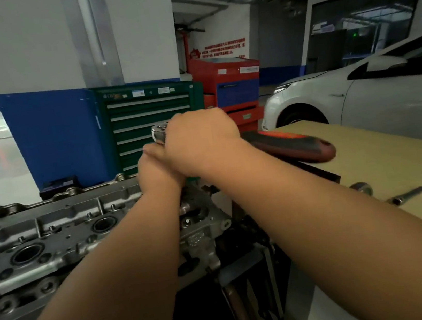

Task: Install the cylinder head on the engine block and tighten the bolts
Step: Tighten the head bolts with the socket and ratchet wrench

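Right hand (201, 139) clamped over the chrome head of a ratchet wrench (293, 145) above the right end of the cylinder head (52, 233), long axis near level, red-and-black handle pointing right over the tan surface (382, 154); left hand (157, 168) tucked beneath, grip hidden, impossible to tell.

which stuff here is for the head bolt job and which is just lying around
Job: ratchet under right hand, cylinder head; perhaps bolt and socket on table.
Lying about: green cabinet, red cabinet, car.
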Motion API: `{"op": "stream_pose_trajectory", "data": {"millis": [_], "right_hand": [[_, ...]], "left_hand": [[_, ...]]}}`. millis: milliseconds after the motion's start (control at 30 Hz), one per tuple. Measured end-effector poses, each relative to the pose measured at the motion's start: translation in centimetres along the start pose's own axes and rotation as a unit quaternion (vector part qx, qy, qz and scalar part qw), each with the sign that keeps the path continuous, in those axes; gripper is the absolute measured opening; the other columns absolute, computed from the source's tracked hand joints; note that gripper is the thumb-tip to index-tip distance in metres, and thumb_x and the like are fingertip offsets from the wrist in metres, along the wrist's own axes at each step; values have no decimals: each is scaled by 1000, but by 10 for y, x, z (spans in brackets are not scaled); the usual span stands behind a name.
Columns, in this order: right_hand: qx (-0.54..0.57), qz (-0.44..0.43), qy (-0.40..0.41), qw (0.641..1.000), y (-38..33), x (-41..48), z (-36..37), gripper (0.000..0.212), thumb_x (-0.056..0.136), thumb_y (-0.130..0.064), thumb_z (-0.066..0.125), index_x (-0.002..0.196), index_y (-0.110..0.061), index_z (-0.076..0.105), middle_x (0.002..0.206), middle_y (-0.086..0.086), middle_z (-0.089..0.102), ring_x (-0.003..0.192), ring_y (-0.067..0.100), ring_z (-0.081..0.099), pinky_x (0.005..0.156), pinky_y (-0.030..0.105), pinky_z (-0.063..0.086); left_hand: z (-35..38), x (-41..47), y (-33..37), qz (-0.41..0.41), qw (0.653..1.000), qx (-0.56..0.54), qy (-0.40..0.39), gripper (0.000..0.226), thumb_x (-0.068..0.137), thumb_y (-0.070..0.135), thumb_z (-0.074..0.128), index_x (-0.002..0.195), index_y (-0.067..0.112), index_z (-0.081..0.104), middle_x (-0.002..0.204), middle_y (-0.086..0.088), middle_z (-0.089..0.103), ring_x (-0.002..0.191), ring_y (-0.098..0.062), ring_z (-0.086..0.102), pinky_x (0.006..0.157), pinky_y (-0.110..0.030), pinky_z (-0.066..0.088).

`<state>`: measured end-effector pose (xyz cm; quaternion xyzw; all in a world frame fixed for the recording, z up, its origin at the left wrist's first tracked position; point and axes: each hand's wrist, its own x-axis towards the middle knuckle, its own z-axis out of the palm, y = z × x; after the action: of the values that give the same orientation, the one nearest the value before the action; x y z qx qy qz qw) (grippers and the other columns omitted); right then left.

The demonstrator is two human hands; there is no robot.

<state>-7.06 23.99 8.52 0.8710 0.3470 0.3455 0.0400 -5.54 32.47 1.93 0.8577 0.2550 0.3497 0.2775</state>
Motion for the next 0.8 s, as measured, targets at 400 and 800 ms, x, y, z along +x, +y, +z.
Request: {"op": "stream_pose_trajectory", "data": {"millis": [400, 800], "right_hand": [[-30, 25, 58, 998, -2, -4, 11, 69, 80, -80, 24, 57, -15, 37, 54, 1, 38, 47, 19, 35, 48, 27, 21], [6, 43, -44, 998, 9, 2, 10, 73, 75, -83, 20, 70, -14, 44, 66, 1, 45, 62, 22, 45, 56, 32, 28]], "left_hand": [[-2, -1, -5, -24, 994, -102, -20, 17, 95, 16, 42, 79, 15, 46, 76, 2, 46, 75, -18, 43, 62, -28, 30], [-12, -8, 1, -21, 996, -80, -22, 26, 91, 14, 51, 66, 20, 48, 65, 7, 46, 61, -12, 44, 52, -25, 33]]}}
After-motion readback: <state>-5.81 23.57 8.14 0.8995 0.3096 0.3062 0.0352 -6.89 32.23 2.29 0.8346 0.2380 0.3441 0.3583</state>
